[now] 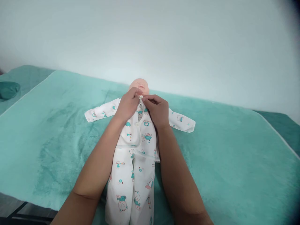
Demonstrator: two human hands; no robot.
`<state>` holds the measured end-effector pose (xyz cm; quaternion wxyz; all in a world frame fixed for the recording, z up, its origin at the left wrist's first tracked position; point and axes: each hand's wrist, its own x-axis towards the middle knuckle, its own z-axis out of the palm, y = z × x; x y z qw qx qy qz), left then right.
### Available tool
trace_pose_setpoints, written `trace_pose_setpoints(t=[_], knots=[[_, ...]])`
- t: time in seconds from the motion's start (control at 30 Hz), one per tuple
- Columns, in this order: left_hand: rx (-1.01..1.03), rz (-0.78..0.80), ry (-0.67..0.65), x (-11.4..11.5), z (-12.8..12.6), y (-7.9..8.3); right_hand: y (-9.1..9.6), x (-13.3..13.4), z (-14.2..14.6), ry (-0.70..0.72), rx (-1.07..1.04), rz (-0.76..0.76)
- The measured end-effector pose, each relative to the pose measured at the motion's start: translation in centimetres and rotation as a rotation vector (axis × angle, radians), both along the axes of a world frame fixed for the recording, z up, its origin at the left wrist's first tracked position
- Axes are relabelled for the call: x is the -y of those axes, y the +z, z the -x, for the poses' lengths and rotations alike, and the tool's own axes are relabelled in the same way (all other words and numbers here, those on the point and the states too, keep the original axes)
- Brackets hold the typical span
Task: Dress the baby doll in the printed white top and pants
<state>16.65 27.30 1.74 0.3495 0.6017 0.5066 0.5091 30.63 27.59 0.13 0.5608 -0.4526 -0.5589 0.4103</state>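
A baby doll (140, 83) lies on its back, dressed in a white printed baby jacket (147, 134) and matching trousers (122, 187). My left hand (128, 104) is closed at the jacket's neckline, its fingers pinching the collar just below the doll's chin. From the other side, my right hand (157, 107) pinches the collar's opposite edge. The fingertips of both hands nearly meet around a small pale piece at the collar, too small to make out. Below them the jacket front gapes at the chest and overlaps lower down. Both sleeves stretch out sideways.
A light green plush blanket (222, 156) covers the table under the doll. Darker green cloth (278, 128) shows at the far corners. At the left edge lies a dark green item (9, 90). A white wall (150, 37) rises behind the table.
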Motion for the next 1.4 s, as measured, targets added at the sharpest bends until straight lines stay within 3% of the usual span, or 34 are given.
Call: trace_pose_setpoints(t=[0.5,0.77,1.0,1.4], knots=[[-0.017,-0.011,-0.073,0.16,0.48,0.17,0.20,0.24,-0.24,0.087,0.103,-0.200],[0.152,0.044,-0.026,-0.38,0.16,-0.50,-0.24,-0.24,-0.27,0.159,0.015,-0.169],[0.140,0.048,0.001,-0.24,0.15,-0.21,-0.25,-0.35,-0.29,0.153,-0.006,-0.077],[0.079,0.078,0.003,0.10,0.20,0.48,-0.24,-0.38,-0.22,0.148,-0.029,-0.068]])
